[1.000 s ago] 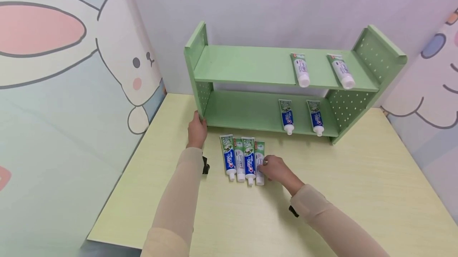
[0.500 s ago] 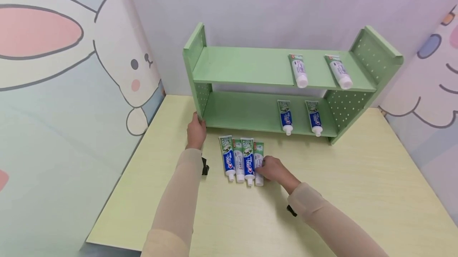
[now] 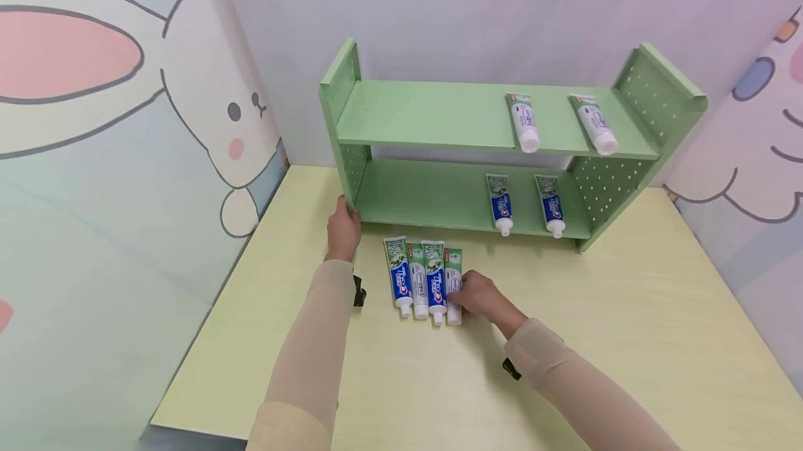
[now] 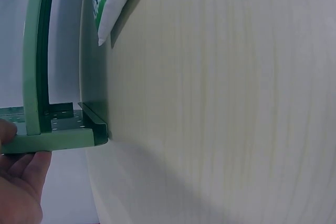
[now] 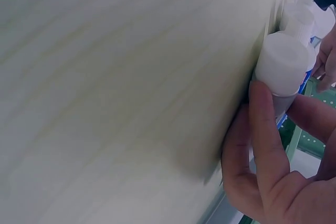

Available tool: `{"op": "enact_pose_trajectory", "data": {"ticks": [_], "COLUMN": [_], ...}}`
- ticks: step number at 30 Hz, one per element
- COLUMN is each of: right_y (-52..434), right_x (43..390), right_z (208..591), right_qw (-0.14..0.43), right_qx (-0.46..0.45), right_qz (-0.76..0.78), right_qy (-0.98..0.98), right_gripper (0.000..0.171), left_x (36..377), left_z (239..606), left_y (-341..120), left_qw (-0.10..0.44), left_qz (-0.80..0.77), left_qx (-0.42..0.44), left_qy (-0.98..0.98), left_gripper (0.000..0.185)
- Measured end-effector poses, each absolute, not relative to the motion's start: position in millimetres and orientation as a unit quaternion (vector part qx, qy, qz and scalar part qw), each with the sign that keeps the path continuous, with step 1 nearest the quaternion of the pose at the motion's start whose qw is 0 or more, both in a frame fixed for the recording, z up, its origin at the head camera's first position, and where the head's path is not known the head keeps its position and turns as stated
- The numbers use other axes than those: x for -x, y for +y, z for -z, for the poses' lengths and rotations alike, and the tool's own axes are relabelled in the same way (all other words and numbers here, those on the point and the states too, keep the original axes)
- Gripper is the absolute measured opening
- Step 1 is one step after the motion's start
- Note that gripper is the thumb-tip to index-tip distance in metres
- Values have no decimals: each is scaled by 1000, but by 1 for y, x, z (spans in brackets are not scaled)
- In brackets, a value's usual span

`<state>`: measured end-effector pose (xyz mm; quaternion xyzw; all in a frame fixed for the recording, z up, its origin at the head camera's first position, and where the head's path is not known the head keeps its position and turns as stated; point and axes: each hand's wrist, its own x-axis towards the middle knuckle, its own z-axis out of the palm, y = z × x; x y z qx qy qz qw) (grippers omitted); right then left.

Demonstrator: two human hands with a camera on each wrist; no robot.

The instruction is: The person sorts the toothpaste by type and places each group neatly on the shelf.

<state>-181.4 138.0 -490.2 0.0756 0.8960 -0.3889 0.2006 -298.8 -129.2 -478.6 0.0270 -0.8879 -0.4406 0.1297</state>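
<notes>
White plastic was clamped between thumb and fingers of the right hand (image 3: 484,297): the end tube (image 3: 454,271) at the right of the row on the table (image 3: 433,388). The blue tube (image 3: 435,280) just left could be knocked askew by a stray fingertip. The shelf (image 3: 433,113) was gripped at its left side by the left hand (image 3: 343,233); by any tug, the upper tubes (image 3: 524,120) could be tipped off its near edge.

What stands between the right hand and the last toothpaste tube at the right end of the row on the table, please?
Nothing visible. The right hand holds the rightmost tube near its cap. The blue tube lies along its other side, not between them. The left hand grips the shelf, away from it.
</notes>
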Motion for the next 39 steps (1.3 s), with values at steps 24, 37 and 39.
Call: {"op": "enact_pose_trajectory", "data": {"ticks": [24,37,39], "right_y": [140,140,140], "right_x": [185,181,181], "right_z": [495,493,492], "right_qw": [199,199,200], "right_qx": [-81,-86,-89], "right_qz": [414,417,418], "right_qy": [885,883,882], "right_gripper": [58,57,57], "left_x": [301,300,300], "left_z": [478,482,482], "left_y": [-130,-131,-131], "left_qw": [137,139,139], "left_qz": [442,442,444], "left_qx": [-21,-18,-18], "left_qy": [-886,-886,-885], "left_gripper": [34,35,35]}}
